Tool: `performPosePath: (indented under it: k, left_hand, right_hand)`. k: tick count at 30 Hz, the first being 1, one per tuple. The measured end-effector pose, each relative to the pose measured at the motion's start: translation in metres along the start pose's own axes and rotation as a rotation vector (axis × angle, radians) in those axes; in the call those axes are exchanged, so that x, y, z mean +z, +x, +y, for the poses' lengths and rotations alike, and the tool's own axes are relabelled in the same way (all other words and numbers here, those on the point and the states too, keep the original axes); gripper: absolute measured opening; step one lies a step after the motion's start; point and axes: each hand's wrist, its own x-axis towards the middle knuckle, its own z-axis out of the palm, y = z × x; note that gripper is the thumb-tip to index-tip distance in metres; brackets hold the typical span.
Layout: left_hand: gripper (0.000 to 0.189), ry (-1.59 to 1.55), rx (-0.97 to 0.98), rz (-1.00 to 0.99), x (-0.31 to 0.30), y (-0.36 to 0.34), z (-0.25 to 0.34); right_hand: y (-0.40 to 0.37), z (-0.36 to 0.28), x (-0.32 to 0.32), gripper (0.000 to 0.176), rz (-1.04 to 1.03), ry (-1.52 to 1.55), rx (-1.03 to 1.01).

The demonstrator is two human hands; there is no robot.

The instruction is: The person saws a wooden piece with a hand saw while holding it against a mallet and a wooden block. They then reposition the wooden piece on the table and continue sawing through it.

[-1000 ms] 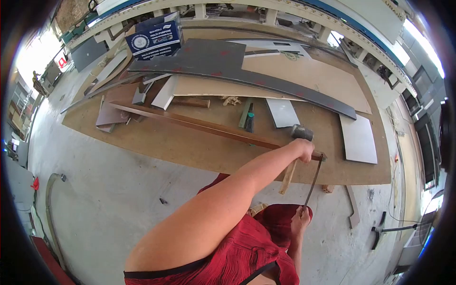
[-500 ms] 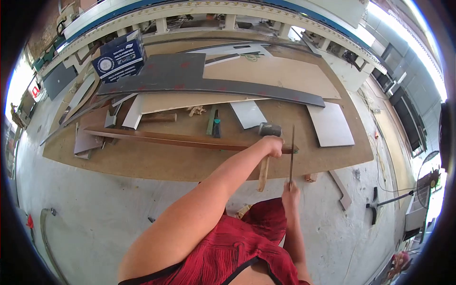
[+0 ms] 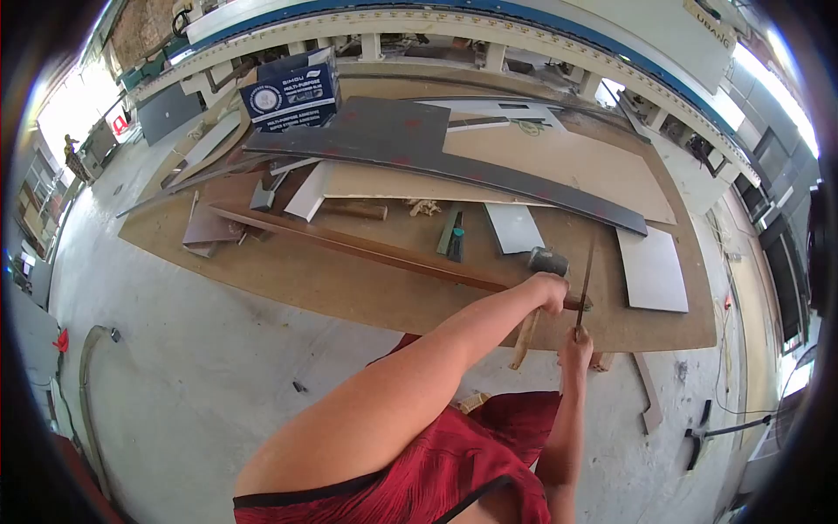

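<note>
A long brown strip (image 3: 367,249) lies across the brown board on the table. My left hand (image 3: 550,291) is closed round the strip near its right end. In my right hand (image 3: 575,347) is a thin, long blade-like tool (image 3: 586,278), pointing away from me and crossing the strip's right end. Just beyond my left hand lies the grey head of a hammer (image 3: 548,260); its wooden handle passes under that hand toward the table's near edge.
A dark grey L-shaped panel (image 3: 384,131) lies behind, beside a blue box (image 3: 291,94). White pieces (image 3: 655,269) lie at the right. A green-handled tool (image 3: 455,242) is mid-table. A long machine (image 3: 489,28) spans the back. A distant person (image 3: 75,160) is at the left.
The view has turned, so the table and its items appear shifted right and down. The blade has moved slightly toward me relative to the strip. Both hands keep their holds.
</note>
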Motion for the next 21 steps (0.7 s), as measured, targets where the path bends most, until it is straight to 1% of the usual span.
performPosePath:
  k: [1, 3, 6, 7, 8, 9, 10, 11, 12, 13, 14, 16, 18, 19, 21]
  left_hand:
    - [0.032, -0.001, 0.011, 0.012, 0.0, -0.002, 0.0]
    - [0.033, -0.006, 0.04, 0.037, 0.003, 0.002, -0.004]
    - [0.034, -0.018, 0.031, -0.088, 0.009, 0.022, -0.01]
    - [0.031, -0.059, 0.03, -0.059, 0.01, 0.024, -0.014]
    - [0.032, -0.052, 0.042, -0.058, 0.008, 0.022, -0.012]
    - [0.032, -0.07, 0.04, -0.043, 0.007, 0.02, -0.011]
    - [0.031, -0.063, 0.048, -0.032, 0.007, 0.019, -0.01]
    - [0.029, -0.082, 0.065, 0.054, 0.01, 0.017, -0.01]
    - [0.03, -0.035, 0.074, -0.002, 0.007, 0.018, -0.01]
    - [0.034, -0.048, 0.081, -0.004, 0.003, 0.016, -0.009]
    - [0.038, -0.028, 0.072, -0.044, -0.001, 0.012, -0.005]
    - [0.038, 0.008, 0.038, -0.04, -0.002, 0.01, -0.004]
    - [0.038, 0.038, 0.009, -0.037, -0.001, 0.006, -0.002]
    - [0.038, 0.049, 0.006, -0.037, -0.002, 0.005, -0.001]
    - [0.037, 0.064, 0.006, -0.034, -0.003, 0.004, 0.0]
  right_hand:
    - [0.01, 0.006, 0.005, 0.024, 0.02, -0.01, -0.062]
    - [0.0, 0.02, 0.008, 0.023, 0.052, -0.053, -0.09]
    - [-0.055, 0.038, 0.002, 0.021, 0.121, -0.116, -0.102]
    - [-0.076, 0.048, 0.0, 0.021, 0.094, -0.211, -0.021]
    - [-0.089, 0.077, 0.003, 0.022, 0.018, -0.134, 0.007]
    - [-0.109, 0.07, 0.0, 0.025, 0.061, -0.187, -0.011]
    - [-0.121, 0.064, -0.003, 0.028, 0.065, -0.174, 0.024]
    - [-0.124, 0.058, -0.009, 0.029, 0.012, -0.231, 0.063]
    - [-0.124, 0.059, -0.009, 0.027, 0.05, -0.177, 0.013]
    - [-0.124, 0.055, -0.01, 0.025, 0.067, -0.192, 0.014]
    - [-0.119, 0.062, -0.008, 0.024, 0.067, -0.136, -0.01]
    - [-0.098, 0.043, -0.008, 0.029, 0.057, -0.185, -0.032]
    - [-0.06, 0.027, -0.003, 0.029, 0.055, -0.202, -0.037]
    - [-0.044, 0.009, -0.005, 0.028, 0.07, -0.19, -0.046]
    - [-0.024, -0.012, -0.007, 0.027, 0.087, -0.168, -0.065]
